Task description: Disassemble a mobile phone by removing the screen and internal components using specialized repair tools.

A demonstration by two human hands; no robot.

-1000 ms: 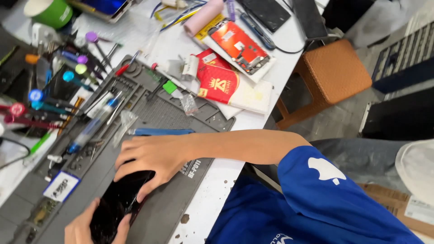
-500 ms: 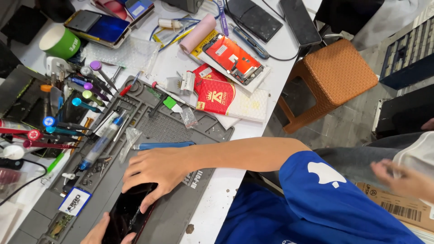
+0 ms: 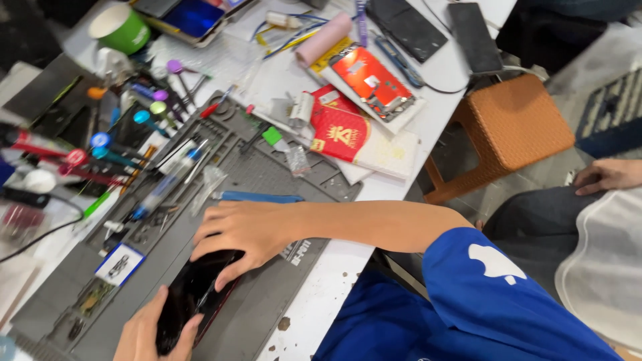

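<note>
A black phone (image 3: 190, 304) with a red edge lies on a grey repair mat (image 3: 274, 307) near the table's front edge. My right hand (image 3: 244, 230) reaches in from the right and covers the phone's upper end, fingers spread and curled over its edge. My left hand (image 3: 144, 331) comes up from the bottom of the view and grips the phone's lower end, thumb on the glass. The middle of the screen shows between the two hands.
A blue pry tool (image 3: 257, 197) lies just above my right hand. Colour-capped screwdrivers (image 3: 137, 117), a green cup (image 3: 120, 28), a red packet (image 3: 341, 127) and a pink roll (image 3: 324, 39) crowd the table. An orange stool (image 3: 515, 124) and another person's hand (image 3: 608, 175) are at right.
The view has shifted, so the table sits lower in the frame. Both my hands stay on the phone; the left hand's grip on its lower end shows more fully.
</note>
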